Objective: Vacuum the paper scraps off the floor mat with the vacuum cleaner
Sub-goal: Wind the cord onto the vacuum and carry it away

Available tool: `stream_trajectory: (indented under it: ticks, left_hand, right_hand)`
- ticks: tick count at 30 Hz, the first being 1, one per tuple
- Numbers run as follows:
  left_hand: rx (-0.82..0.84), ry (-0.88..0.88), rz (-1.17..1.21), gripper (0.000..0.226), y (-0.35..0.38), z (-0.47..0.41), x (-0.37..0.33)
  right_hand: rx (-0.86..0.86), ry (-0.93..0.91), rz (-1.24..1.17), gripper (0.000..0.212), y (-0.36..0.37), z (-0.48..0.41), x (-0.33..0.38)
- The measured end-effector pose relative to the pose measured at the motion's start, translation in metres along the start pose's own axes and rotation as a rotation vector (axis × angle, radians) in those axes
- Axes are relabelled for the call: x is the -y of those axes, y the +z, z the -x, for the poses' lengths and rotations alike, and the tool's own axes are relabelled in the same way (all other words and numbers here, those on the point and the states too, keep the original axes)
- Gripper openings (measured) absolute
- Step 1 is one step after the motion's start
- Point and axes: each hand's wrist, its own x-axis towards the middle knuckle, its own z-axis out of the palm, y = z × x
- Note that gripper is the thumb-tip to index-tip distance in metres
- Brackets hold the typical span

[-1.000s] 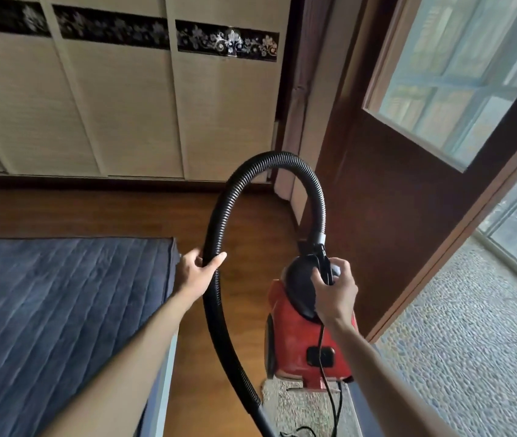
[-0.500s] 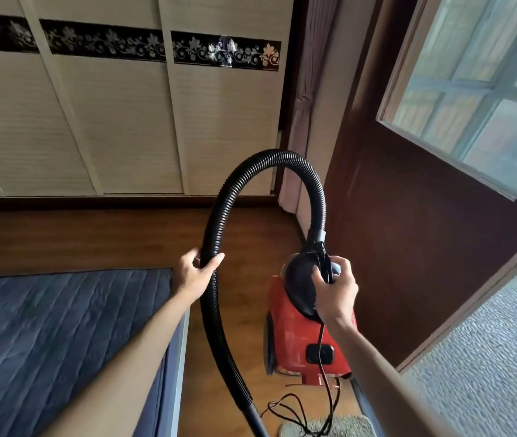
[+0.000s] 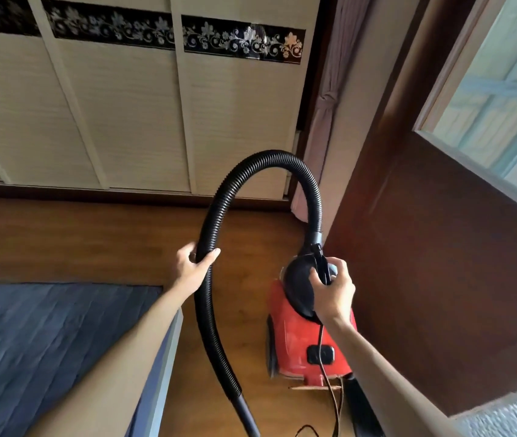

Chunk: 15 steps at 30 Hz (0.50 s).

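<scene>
vacuum cleaner point(image 3: 309, 335) hangs upright, hose point(image 3: 216, 216) end up, right hand point(image 3: 333, 291).

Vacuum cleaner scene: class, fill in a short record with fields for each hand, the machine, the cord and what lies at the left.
left hand: gripping the black ribbed hose
right hand: holding the carry handle on top of the red vacuum cleaner
hose shape: arches up from the vacuum body, then down past the frame's bottom edge
power cord: hangs loose
left side: blue quilted mattress
paper scraps: none visible
</scene>
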Motion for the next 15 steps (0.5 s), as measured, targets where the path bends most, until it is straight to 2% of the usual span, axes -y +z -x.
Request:
stream_trajectory:
  ticks: [6,15]
  left_hand:
    - [-0.063,-0.012,-0.015,0.034,0.033,-0.057,-0.008]
    - [-0.089,-0.041,-0.026,0.024,0.065,-0.127,-0.023]
  right_hand:
    - [0.033,-0.014,0.0,0.025,0.018,-0.073,-0.007]
    - [0.042,-0.023,-0.004,0.023,0.052,-0.157,-0.016]
